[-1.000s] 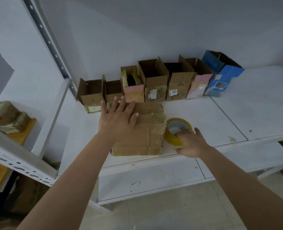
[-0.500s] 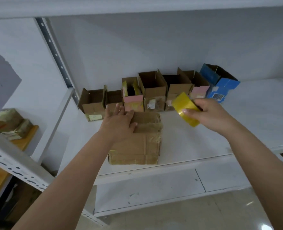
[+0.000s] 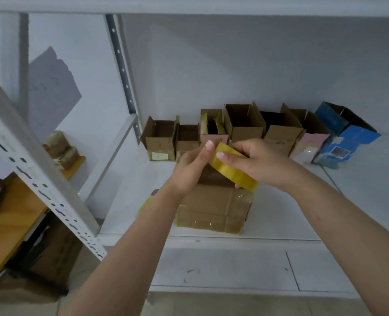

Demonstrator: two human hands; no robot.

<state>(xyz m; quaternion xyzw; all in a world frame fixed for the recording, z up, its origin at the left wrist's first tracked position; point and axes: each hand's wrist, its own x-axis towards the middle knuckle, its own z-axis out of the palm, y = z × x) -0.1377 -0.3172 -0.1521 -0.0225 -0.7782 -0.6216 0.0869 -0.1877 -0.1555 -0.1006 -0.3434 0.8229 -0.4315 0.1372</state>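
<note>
A yellow roll of packing tape [image 3: 232, 169] is held up in the air above a closed, taped cardboard box [image 3: 214, 208] that lies on the white shelf [image 3: 303, 208]. My right hand [image 3: 255, 160] grips the roll from the right, fingers curled round its rim. My left hand [image 3: 193, 165] touches the roll's left edge with thumb and fingers closed on it. Both hands hide the far half of the box.
A row of several small open cartons [image 3: 243, 124] stands along the back wall, ending in a blue one [image 3: 346, 137] on the right. A perforated metal upright [image 3: 40, 174] slants at the left. Beyond it are taped parcels [image 3: 61, 149] on a wooden surface [image 3: 11, 222].
My right hand lifted the tape roll off the shelf and brought it over the box. My left hand left the box top and rose to meet the roll.
</note>
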